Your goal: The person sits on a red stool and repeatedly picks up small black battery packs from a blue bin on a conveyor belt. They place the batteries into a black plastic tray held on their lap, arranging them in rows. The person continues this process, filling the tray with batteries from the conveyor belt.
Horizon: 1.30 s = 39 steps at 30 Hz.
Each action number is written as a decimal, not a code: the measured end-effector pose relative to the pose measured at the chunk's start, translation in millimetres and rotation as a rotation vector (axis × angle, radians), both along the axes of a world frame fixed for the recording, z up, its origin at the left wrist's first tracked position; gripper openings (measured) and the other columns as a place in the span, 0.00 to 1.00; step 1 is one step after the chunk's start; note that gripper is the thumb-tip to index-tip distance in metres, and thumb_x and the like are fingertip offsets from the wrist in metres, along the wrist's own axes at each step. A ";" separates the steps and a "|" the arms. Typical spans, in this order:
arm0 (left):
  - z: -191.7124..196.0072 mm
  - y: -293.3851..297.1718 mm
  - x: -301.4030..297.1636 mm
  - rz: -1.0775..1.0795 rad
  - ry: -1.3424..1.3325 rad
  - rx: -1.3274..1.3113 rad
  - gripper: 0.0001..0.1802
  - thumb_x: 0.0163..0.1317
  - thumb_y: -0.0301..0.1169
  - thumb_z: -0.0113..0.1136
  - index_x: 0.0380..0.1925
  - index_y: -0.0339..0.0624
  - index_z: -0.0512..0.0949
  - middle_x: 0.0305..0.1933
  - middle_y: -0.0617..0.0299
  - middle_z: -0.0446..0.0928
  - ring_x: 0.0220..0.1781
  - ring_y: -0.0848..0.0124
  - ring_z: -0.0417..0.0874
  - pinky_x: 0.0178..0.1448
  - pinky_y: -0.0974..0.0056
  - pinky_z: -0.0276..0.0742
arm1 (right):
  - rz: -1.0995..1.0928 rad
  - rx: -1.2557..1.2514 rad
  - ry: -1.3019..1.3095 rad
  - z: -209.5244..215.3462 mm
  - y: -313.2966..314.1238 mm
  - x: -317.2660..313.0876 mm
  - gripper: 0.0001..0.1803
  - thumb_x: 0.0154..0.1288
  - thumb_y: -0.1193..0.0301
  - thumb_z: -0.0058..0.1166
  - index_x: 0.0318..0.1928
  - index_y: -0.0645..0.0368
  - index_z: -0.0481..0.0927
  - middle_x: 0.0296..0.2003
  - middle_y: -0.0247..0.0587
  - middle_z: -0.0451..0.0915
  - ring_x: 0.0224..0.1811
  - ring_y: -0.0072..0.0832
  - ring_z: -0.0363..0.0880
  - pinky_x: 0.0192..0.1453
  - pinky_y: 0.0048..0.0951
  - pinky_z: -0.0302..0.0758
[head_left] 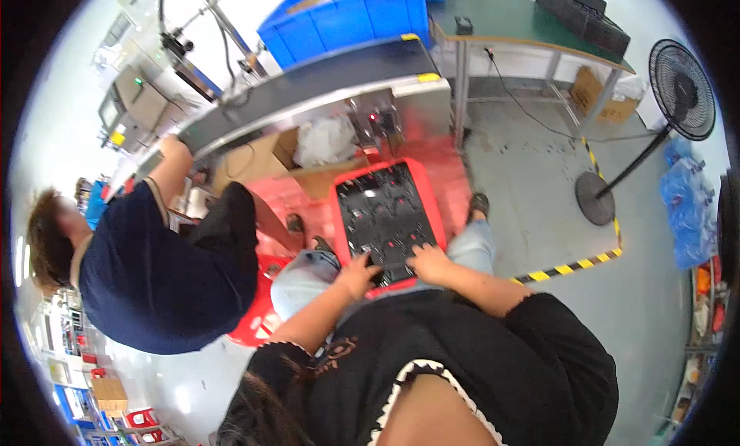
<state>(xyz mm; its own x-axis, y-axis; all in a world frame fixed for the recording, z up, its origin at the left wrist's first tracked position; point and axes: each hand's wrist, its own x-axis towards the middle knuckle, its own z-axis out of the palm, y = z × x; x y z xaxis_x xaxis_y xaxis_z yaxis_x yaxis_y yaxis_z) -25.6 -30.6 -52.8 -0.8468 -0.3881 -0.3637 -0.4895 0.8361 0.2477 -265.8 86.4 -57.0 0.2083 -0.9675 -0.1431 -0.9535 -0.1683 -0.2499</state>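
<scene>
A red tray [428, 203] rests on my lap, filled with several small black parts [384, 211] in rows. My left hand [357, 275] lies on the tray's near left corner, fingers curled onto the black parts. At the near right edge my right hand [428, 262] spreads its fingers over the parts. Whether either hand grips a part is hidden by the fingers.
A person in a dark blue top [154, 269] sits at my left, one hand up on a conveyor belt [308, 80]. Beyond are a blue bin [347, 18], a green table [509, 22], cardboard boxes [266, 157], a standing fan [678, 91] and yellow-black floor tape [570, 267].
</scene>
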 end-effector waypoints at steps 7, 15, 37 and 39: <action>7.3 3.3 -9.7 0.165 0.209 -0.194 0.40 0.55 0.57 0.62 0.64 0.47 0.68 0.72 0.42 0.56 0.68 0.45 0.63 0.68 0.43 0.62 | -0.060 0.049 -0.140 15.4 3.8 8.4 0.18 0.50 0.71 0.60 0.45 0.52 0.83 0.48 0.51 0.71 0.51 0.49 0.74 0.48 0.48 0.79; 16.8 -10.9 -37.0 0.345 0.374 -0.101 0.23 0.54 0.52 0.64 0.35 0.43 0.81 0.49 0.51 0.70 0.55 0.52 0.69 0.58 0.49 0.64 | -0.043 0.336 -0.137 26.1 -28.6 -0.4 0.18 0.52 0.64 0.65 0.46 0.52 0.83 0.45 0.49 0.74 0.45 0.47 0.79 0.47 0.44 0.78; 12.9 -59.8 -56.8 0.347 0.695 0.195 0.22 0.57 0.39 0.64 0.51 0.44 0.75 0.65 0.47 0.63 0.73 0.47 0.58 0.73 0.38 0.51 | -0.102 0.138 -0.020 283.1 -558.4 -93.8 0.41 0.42 0.57 0.68 0.58 0.63 0.75 0.50 0.58 0.80 0.52 0.45 0.78 0.56 0.41 0.75; 13.4 -53.4 -53.0 0.370 0.690 0.202 0.24 0.57 0.39 0.64 0.52 0.45 0.74 0.66 0.47 0.62 0.73 0.47 0.58 0.73 0.38 0.51 | -0.100 0.175 0.027 294.9 -543.2 -91.7 0.32 0.41 0.59 0.68 0.48 0.64 0.81 0.41 0.56 0.83 0.44 0.44 0.82 0.49 0.41 0.78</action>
<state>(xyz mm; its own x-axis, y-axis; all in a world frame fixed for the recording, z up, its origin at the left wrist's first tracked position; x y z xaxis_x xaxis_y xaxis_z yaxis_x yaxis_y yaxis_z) -78.6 -84.1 -39.4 -0.7355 -0.6701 0.1006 -0.4078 0.5563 0.7240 -357.5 -456.7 237.9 0.1059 -0.9431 -0.3152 -0.9701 -0.0284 -0.2411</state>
